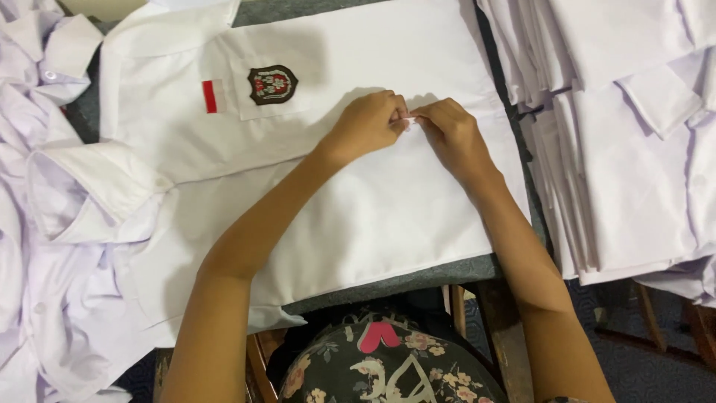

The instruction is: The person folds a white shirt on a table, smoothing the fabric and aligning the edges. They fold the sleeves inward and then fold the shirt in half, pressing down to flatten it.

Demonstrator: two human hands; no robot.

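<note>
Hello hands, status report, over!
Left hand and right hand pinching together at the white shirt's front edge. Shirt flat on table. Folded shirt stack alongside, clear.

A white shirt (358, 201) lies flat, spread across the table. Its chest pocket bears a dark embroidered badge, with a red-and-white patch beside it.

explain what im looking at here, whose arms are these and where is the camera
The camera sits on a person's head and looks down, so the two bare arms are that person's own. A white shirt with a sewn badge and a small red and white patch lies flat on a table. The left hand and the right hand meet at the shirt's front edge and pinch something small and white there; what it is cannot be told. A stack of folded white shirts sits to the right, and loose white shirts lie to the left.
</note>
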